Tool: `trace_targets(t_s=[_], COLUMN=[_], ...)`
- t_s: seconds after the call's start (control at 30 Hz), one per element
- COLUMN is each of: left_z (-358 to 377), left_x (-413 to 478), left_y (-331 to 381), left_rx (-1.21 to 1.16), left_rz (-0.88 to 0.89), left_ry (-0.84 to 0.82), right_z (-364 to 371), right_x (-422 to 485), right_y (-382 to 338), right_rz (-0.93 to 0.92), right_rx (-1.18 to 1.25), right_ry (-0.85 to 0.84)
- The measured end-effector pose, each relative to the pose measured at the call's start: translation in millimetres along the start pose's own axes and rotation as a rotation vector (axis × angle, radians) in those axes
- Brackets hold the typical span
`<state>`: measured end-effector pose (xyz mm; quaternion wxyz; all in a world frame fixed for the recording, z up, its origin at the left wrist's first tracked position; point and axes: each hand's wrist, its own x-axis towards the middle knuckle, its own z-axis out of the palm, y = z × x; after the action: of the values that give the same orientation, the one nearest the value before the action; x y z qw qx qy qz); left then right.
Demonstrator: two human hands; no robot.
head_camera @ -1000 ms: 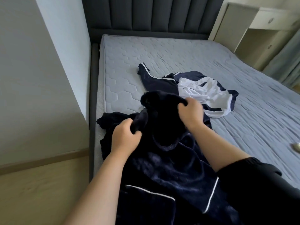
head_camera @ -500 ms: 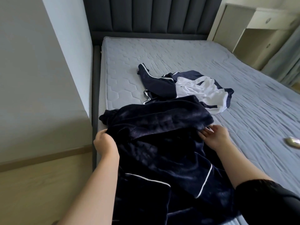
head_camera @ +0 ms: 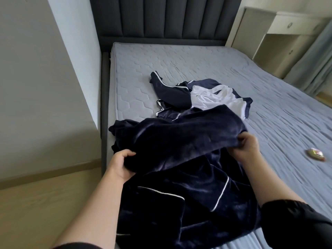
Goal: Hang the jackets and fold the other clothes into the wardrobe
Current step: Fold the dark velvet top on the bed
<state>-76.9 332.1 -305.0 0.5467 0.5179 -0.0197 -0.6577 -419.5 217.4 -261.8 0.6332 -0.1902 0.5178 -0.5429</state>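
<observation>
A dark navy velvet garment (head_camera: pixel 179 159) with thin white piping lies spread over the near corner of the bed (head_camera: pixel 197 62). A fold of it runs across from left to right. My left hand (head_camera: pixel 120 164) grips the left end of that fold. My right hand (head_camera: pixel 248 148) pinches its right end, lifted slightly off the mattress. Behind it lies a navy and white sports jacket (head_camera: pixel 203 96), crumpled, one sleeve stretched toward the headboard.
A small round wrapped object (head_camera: pixel 316 154) sits on the blue mattress at the right. A dark padded headboard (head_camera: pixel 167 20) stands at the far end. A cream desk with drawers (head_camera: pixel 287 33) is at the back right, and a wall and wooden ledge (head_camera: pixel 45 177) on the left.
The bunched velvet garment has been spread out across the bed. My hands moved apart to its two sides, and they now hold and lift the fold's ends.
</observation>
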Motion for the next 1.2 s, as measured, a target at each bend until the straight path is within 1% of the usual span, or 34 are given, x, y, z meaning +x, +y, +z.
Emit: trace_targets(t_s=[0.07,0.1,0.13,0.2,0.3,0.37,0.43,0.5,0.53,0.6,0.67,0.7,0.73,0.8,0.83,0.9,0.97,1.03,1.1,1.13,1.2], left_z=[-7,-9,-9,-4,4,7,9,12,13,12,11,11,10,9,9,9,8,3,-5,-9,-15], left_x=[2,3,4,3,3,5,9,12,14,18,22,23,26,35,38,42,44,43,43,44,43], left_y=[-6,-7,-8,-4,8,15,19,26,29,32,33,34,37,45,50,53,46,39,38,40,42], left_rx=[0.127,0.193,0.216,0.194,0.183,0.212,0.214,0.244,0.262,0.290,0.285,0.270,0.257,0.233,0.217,0.244,0.301,0.215,0.073,0.055,0.096], left_rz=[-0.060,-0.070,-0.059,-0.004,0.143,0.224,0.249,0.253,0.248,0.205,0.142,0.143,0.182,0.321,0.383,0.457,0.420,0.247,0.113,0.095,0.073], left_ry=[0.162,0.202,0.207,0.165,0.113,0.149,0.190,0.205,0.213,0.219,0.182,0.170,0.182,0.277,0.328,0.377,0.393,0.337,0.202,0.130,-0.012], right_z=[-23,-35,-44,-54,-49,-36,-20,-5,2,11,19,23,26,33,35,36,34,30,19,10,-10], right_x=[0,2,5,12,19,21,26,34,37,46,49,53,58,68,74,83,89,90,88,86,81], right_y=[24,36,44,47,33,21,10,3,1,0,-1,-4,-8,-17,-20,-20,-13,-4,2,4,12], right_rz=[0.135,0.192,0.208,0.133,-0.072,-0.123,-0.133,-0.103,-0.049,0.111,0.192,0.173,0.126,0.008,-0.053,-0.152,-0.153,-0.061,0.016,0.042,0.107], right_rx=[-0.217,-0.294,-0.347,-0.413,-0.483,-0.522,-0.634,-0.782,-0.819,-0.792,-0.763,-0.730,-0.676,-0.509,-0.460,-0.523,-0.624,-0.631,-0.584,-0.552,-0.496], right_ry=[0.115,0.144,0.156,0.175,0.254,0.221,0.154,0.107,0.087,0.007,-0.054,-0.059,-0.059,-0.043,-0.006,0.123,0.171,0.114,0.051,0.014,-0.123])
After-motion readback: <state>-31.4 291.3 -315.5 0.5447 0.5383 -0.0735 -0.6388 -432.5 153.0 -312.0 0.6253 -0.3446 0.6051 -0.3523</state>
